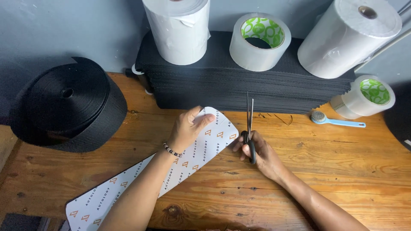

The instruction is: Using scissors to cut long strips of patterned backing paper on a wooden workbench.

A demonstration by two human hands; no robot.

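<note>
Scissors in right hand, blades pointing away, shut, approx. vertical.

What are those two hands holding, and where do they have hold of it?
The right hand holds scissors by the black handles, blades shut and pointing away. The left hand presses on the rounded end of a long printed white strip on the table.

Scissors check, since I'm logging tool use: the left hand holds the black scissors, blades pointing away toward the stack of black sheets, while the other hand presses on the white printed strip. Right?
Not quite: the hands are swapped. The head view shows the right hand holding the black scissors, blades pointing toward the stack of black sheets, while the left hand presses on the white printed strip.
</note>
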